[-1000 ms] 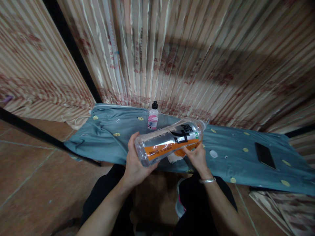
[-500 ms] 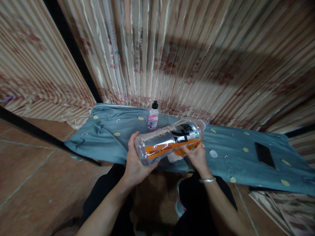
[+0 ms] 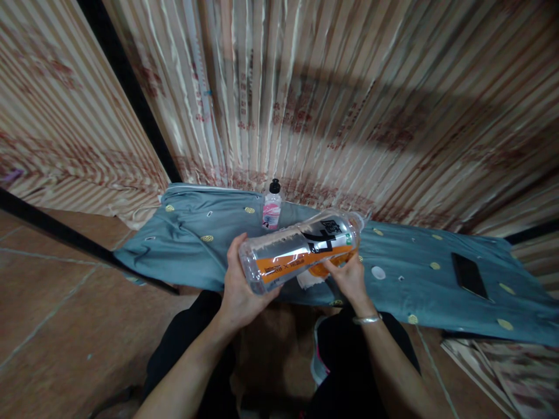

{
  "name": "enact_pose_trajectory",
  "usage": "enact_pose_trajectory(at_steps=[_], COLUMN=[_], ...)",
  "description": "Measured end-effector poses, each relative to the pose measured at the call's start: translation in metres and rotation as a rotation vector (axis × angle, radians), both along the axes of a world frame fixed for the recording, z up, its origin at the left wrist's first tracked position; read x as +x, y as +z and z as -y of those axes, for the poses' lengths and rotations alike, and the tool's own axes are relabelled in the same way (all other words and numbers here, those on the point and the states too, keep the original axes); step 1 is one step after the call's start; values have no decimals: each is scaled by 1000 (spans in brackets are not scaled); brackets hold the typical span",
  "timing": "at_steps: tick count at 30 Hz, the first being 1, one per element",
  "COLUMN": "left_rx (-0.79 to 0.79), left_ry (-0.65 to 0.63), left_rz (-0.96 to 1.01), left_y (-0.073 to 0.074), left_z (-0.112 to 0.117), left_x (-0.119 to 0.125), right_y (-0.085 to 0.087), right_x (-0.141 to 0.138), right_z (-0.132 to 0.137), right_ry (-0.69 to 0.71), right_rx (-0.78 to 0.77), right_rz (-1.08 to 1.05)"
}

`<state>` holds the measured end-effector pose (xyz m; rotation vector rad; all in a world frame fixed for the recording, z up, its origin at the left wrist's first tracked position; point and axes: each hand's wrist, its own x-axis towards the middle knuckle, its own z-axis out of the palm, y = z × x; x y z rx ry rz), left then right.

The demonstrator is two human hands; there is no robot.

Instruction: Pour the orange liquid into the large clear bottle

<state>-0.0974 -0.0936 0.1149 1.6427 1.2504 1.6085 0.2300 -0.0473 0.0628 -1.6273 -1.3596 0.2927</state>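
Note:
A large clear plastic bottle with an orange, silver and black label lies tilted between my hands, its neck up to the right. My left hand is closed around its base end. Near the neck end, my right hand grips the lower side, its thumb against the label; some of its fingers are hidden behind the bottle. Beneath the bottle, a piece of white paper or tissue shows in part on the cloth. Just beyond stands a small clear bottle with a pink label and black cap.
A narrow table under a blue-green cloth with yellow pineapple prints spans the view. On its right lie a white round disc and a dark phone. Striped curtain hangs behind; a black metal post rises at left.

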Motion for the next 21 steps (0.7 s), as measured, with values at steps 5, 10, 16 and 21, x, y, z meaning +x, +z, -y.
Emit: enact_pose_trajectory(at_steps=[5, 10, 16, 21], left_rx=[1, 9, 8, 0], left_ry=[-6, 22, -2, -5], left_rz=[1, -26, 6, 14], left_y=[1, 3, 0, -2], left_z=[0, 0, 0, 0], left_x=[-1, 1, 0, -1], right_y=[1, 5, 8, 7], right_x=[-3, -6, -6, -8], right_z=[0, 0, 0, 0], right_ry=[-54, -59, -62, -55], right_rx=[-31, -48, -69, -35], right_rz=[-76, -92, -95, -100])
